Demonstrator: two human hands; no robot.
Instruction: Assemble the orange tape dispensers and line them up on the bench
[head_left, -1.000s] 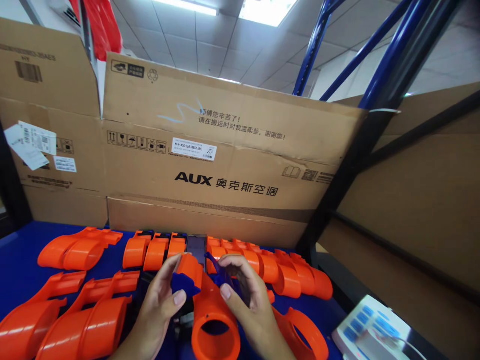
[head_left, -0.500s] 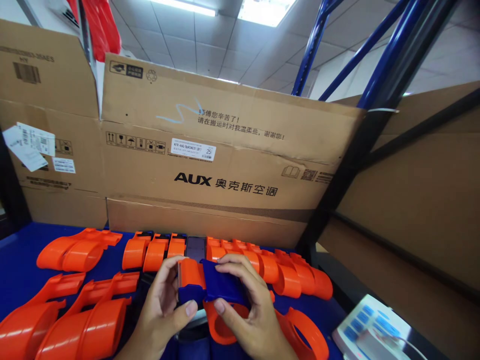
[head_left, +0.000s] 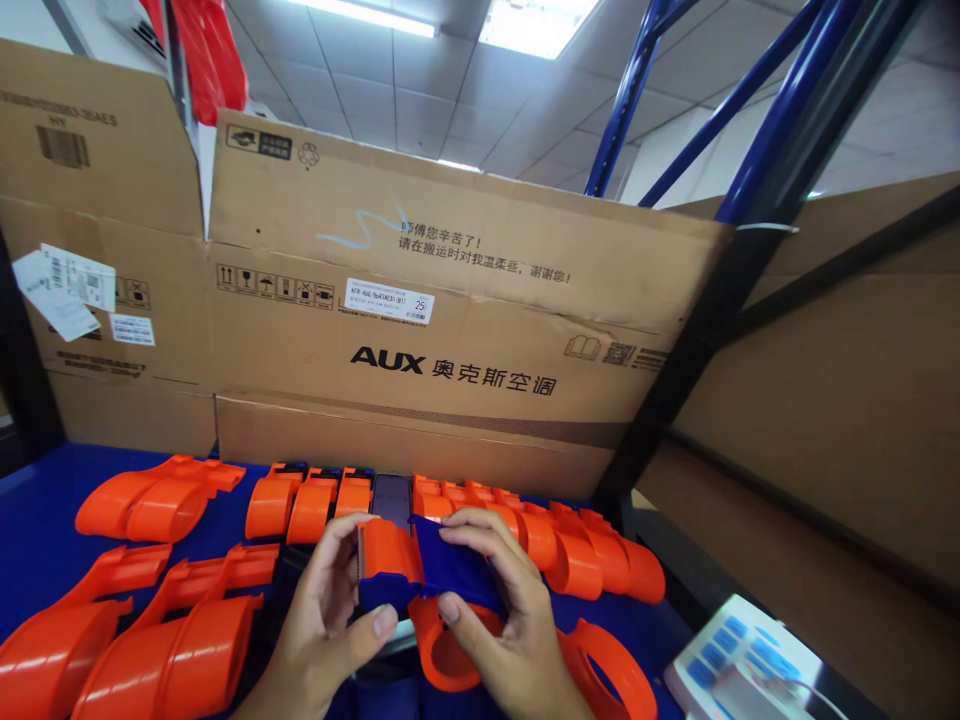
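Note:
A packing tape dispenser [head_left: 390,548] in orange and blue plastic is between my two hands, low in the middle of the head view. My left hand [head_left: 330,620] grips its front end, with fingers behind a toothed edge and the thumb on the blue lower part. On the other side my right hand [head_left: 525,625] pinches a blue plastic piece [head_left: 454,562], fingers on top and thumb below. That piece sits tilted against the orange body. An orange ring [head_left: 450,650] hangs below it, partly covered by my right thumb.
Several orange dispenser parts [head_left: 187,650] lie at left, and more orange parts [head_left: 592,560] line the back right of the blue tabletop [head_left: 45,490]. A dark phone-like slab [head_left: 391,495] stands behind my hands. A white device with blue keys [head_left: 742,655] is at right. Cardboard [head_left: 450,330] walls the back.
My right hand and the blue piece have shifted slightly right, and more of the orange body shows between the hands. My left hand keeps nearly the same place.

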